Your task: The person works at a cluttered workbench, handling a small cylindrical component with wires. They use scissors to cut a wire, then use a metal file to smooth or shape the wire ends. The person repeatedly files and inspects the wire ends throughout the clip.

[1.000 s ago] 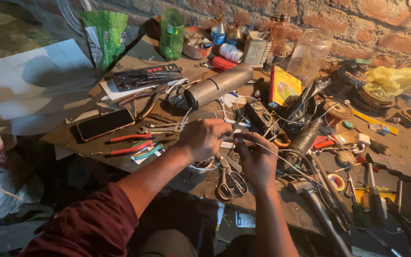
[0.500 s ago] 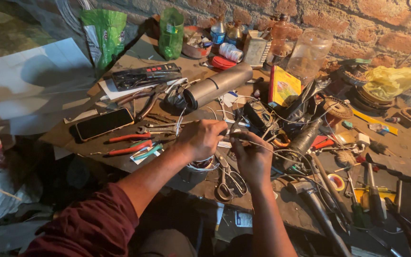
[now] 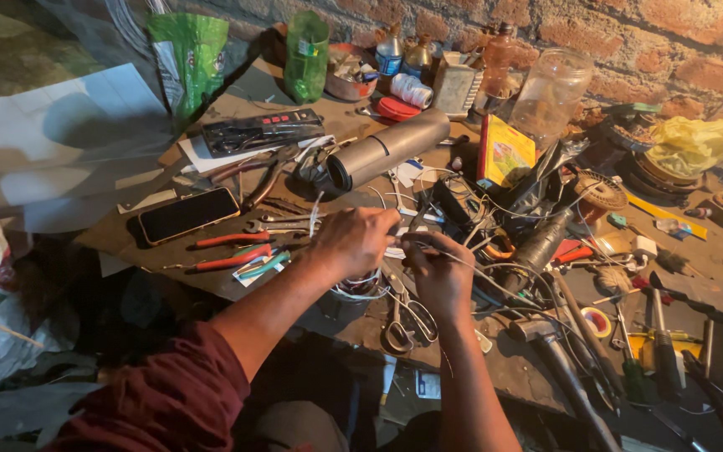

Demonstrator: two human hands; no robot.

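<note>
Thin grey wire (image 3: pixel 470 269) is what we've got in both hands here, held over the near middle of the cluttered workbench (image 3: pixel 119 238). Our right hand (image 3: pixel 441 272) has its fingers pinched together on the wire, which trails off to the right across the tools. Our left hand (image 3: pixel 357 240) is curled closed right beside it, fingertips meeting the right hand's; it looks clamped on the same wire, though the exact contact is hidden by the knuckles.

Just under the left hand sits a small coil of wire (image 3: pixel 357 287), and right below the right hand lies a pair of scissors (image 3: pixel 407 318). To the left we've got two red-handled screwdrivers (image 3: pixel 232 251) and a dark phone (image 3: pixel 187 214) lying flat. Behind the hands there's a grey metal tube (image 3: pixel 388 149) on its side, with a yellow box (image 3: pixel 508 152) standing to its right. A hammer (image 3: pixel 558 356) lies at the near right, and a clear plastic jar (image 3: pixel 552 88) stands by the brick wall (image 3: pixel 629 33) at the back.
</note>
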